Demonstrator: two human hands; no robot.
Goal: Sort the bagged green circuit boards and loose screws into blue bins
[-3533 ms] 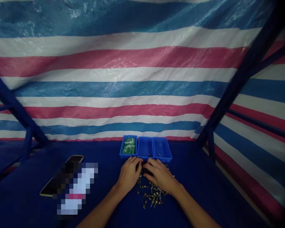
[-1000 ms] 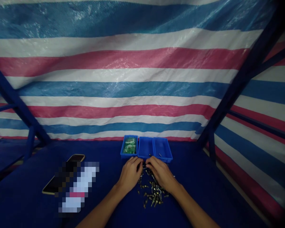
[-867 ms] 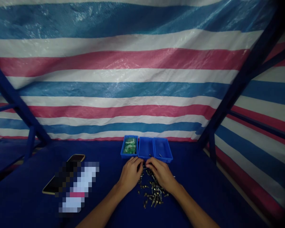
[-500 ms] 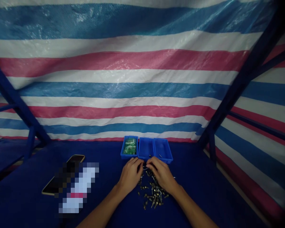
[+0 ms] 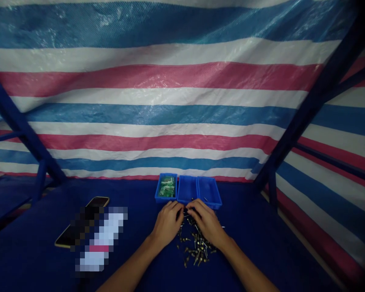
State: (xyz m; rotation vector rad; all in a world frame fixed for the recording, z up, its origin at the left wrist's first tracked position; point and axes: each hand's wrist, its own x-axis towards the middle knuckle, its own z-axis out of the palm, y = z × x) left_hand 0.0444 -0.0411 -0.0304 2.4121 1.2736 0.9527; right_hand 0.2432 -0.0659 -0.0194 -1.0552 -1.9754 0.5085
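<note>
My left hand (image 5: 167,222) and my right hand (image 5: 207,224) meet fingertip to fingertip just in front of the blue bins. Both are closed in a pinch, and whatever lies between the fingers is too small and dark to name. Under and beside my right hand spreads a loose pile of small metal pieces (image 5: 199,247), with thin silvery shanks and brass-coloured ends. The middle blue bin (image 5: 187,187) holds a small dark bit near its front edge. In the right blue bin (image 5: 209,190) lies one thin silvery piece.
The left blue bin (image 5: 166,176) holds green pieces in clear wrapping (image 5: 167,187). A phone (image 5: 93,209) lies on the blue tabletop (image 5: 134,259) at left, beside a pixelated white item (image 5: 109,231). Blue frame posts (image 5: 295,134) flank the table, with a striped sheet (image 5: 170,142) behind.
The view has shifted very slightly. Both hands keep nearly the same place and pinch, with only small finger movement in the right one.
</note>
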